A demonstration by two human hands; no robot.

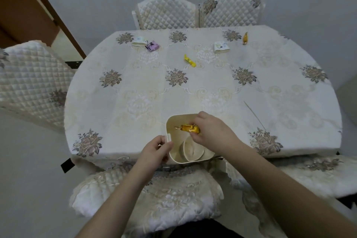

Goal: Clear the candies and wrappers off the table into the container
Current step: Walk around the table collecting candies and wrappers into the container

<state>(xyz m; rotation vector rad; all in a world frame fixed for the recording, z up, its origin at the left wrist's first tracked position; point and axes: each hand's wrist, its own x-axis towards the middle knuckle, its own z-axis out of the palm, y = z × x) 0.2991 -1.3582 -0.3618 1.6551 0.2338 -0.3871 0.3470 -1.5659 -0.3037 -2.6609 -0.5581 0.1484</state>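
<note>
The left hand (pixel 158 148), nearest the camera, is gripping the side tab of the container (pixel 174 121) at the table's (pixel 119 102) near edge. The right hand (pixel 209 131) is pinching a gold candy (pixel 188 128) over the container's opening. More pieces are lying far across: two white wrappers (pixel 138 41), a purple candy (pixel 152 46), a yellow candy (pixel 189 60). They look light and crinkly; pinching a twisted end should work.
</note>
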